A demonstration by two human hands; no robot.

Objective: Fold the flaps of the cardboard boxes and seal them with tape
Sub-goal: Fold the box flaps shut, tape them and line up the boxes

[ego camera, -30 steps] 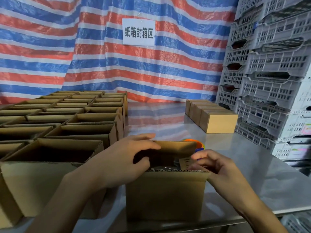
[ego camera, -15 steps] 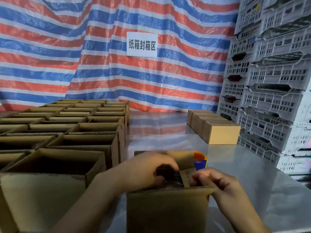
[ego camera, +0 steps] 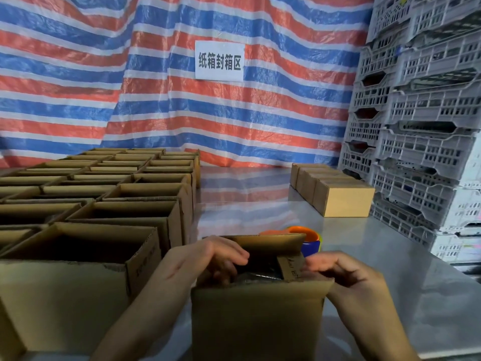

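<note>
Head view. A cardboard box point(ego camera: 257, 321) stands on the metal tabletop point(ego camera: 390, 256) at lower centre of the frame, top open, with its far flap point(ego camera: 270, 242) upright.

- Left hand point(ego camera: 205, 259): reaches over the box's left edge with fingers curled down into the opening. Cannot tell whether it grips anything.
- Right hand point(ego camera: 346, 272): at the box's right edge, fingers bent, pinching the small side flap point(ego camera: 291, 267), which has handwriting on it and tilts inward.
- An orange and blue object point(ego camera: 309, 241) sits just behind the box, partly hidden.
- Rows of open boxes point(ego camera: 130, 212) fill the left of the frame.
- Closed boxes point(ego camera: 343, 199) sit in a line at centre right.
- White crates point(ego camera: 421, 100) are stacked along the right edge.
- A striped tarp point(ego camera: 156, 100) hangs behind, with a paper sign point(ego camera: 220, 60) on it.
</note>
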